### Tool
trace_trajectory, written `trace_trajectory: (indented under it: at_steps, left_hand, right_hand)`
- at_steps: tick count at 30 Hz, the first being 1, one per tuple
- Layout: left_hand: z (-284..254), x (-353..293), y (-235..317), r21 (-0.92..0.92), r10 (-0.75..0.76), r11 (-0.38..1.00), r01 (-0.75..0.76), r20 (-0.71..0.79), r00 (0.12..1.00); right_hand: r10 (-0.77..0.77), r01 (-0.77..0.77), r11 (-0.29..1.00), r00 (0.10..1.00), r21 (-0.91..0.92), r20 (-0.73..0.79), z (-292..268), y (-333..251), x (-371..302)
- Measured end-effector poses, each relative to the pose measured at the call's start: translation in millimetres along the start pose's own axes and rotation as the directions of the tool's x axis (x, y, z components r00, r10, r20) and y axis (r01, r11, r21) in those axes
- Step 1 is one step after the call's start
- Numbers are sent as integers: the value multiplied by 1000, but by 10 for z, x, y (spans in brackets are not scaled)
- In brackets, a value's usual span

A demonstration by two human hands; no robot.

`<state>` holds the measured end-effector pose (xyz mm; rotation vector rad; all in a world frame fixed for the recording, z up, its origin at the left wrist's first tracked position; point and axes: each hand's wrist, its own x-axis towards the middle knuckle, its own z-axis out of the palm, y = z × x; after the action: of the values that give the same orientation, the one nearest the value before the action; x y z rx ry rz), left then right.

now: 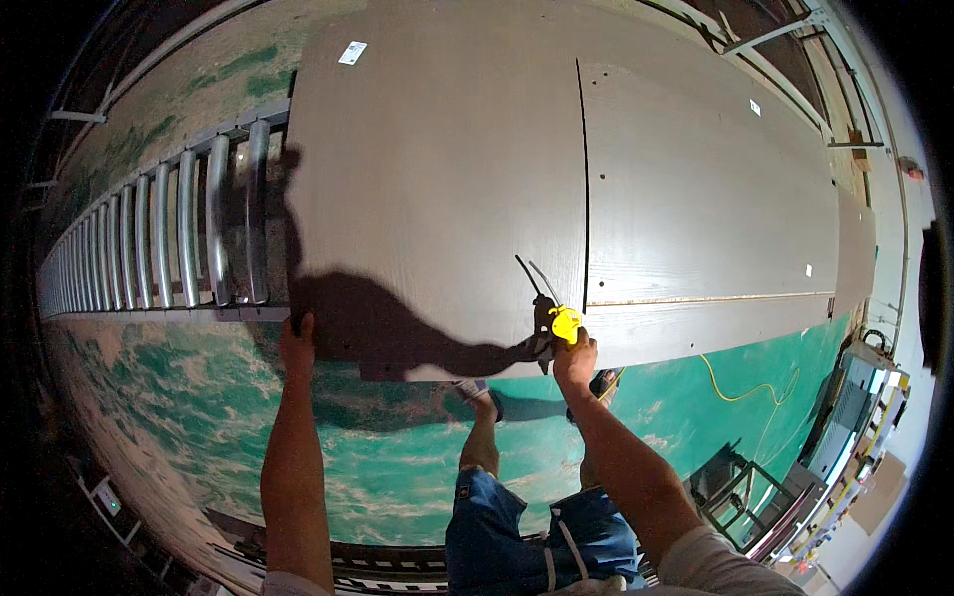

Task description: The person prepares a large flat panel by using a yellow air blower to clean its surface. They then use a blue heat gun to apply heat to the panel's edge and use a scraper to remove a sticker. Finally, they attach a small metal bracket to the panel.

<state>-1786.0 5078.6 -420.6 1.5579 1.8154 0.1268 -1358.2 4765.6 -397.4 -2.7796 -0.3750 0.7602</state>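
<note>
A large grey-brown wood-grain panel (pixel 447 149) lies flat in front of me, with smaller panels (pixel 696 199) to its right. My left hand (pixel 297 343) is at the near left corner of the large panel, its fingers closed on the edge. In my right hand (pixel 574 360) is a yellow air blow gun (pixel 566 324) with a thin, straight nozzle. The nozzle points away from me over the panel, near the dark gap between the boards. Dark shadows of my head, arm and the tool fall across the large panel.
A roller conveyor (pixel 189 219) runs off to the left. On the green, dust-streaked floor (pixel 417 447) lies a thin yellow hose (pixel 735 397). A dark metal frame (pixel 740 497) and a long machine (pixel 845 417) stand at the right. White labels (pixel 352 53) are on the panels.
</note>
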Motion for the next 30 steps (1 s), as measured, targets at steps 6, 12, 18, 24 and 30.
trace_trajectory:
  at_steps: [6, 12, 18, 24, 30]
  left_hand:
    - [-55, -120, -421, 219, -54, 975, 39, 60, 997]
    - [-141, -927, -1533, 86, -228, 973, 215, 198, 953]
    - [-436, -1410, -1501, 59, -643, 606, 793, 623, 446]
    - [-294, -920, -1071, -148, -614, 712, 686, 343, 711]
    - [-834, -1430, -92, -315, -497, 752, 579, 307, 812]
  right_hand:
    - [-16, 19, 996, 999, 92, -29, 86, 203, -343]
    - [-31, 21, 996, 994, 92, 109, 165, 1021, -999]
    - [-113, -25, 969, 838, 245, 533, 200, 2305, -808]
    - [-89, -402, 749, 727, 527, 681, -349, 923, -74]
    - [-221, -430, 663, 670, 613, 709, -1133, 780, -354]
